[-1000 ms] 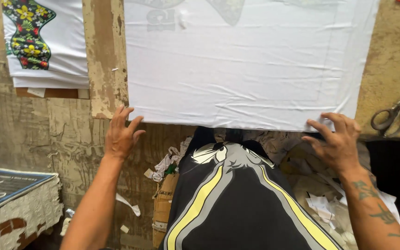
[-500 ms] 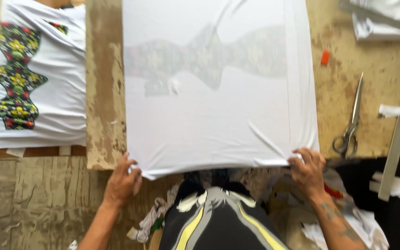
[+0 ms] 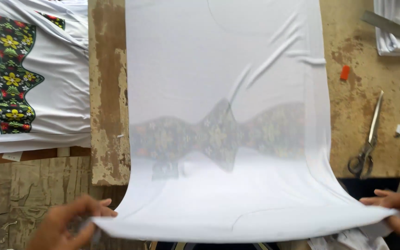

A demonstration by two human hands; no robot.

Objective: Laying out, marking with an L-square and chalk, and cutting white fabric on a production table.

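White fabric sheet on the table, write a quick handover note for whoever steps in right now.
Left hand: pinching the near left corner of the white fabric sheet, lifted off the table.
Right hand: grip on the near right corner, edge stretched between both hands.
The sheet lies lengthwise over the worn wooden table; a floral printed panel shows through it from beneath.
A finished-looking white piece with the same floral print lies at far left. Scissors and a small orange object lie to the right.
Done: sheet spread, near edge raised. Left: wrinkles near the top right remain; near edge is not laid down.
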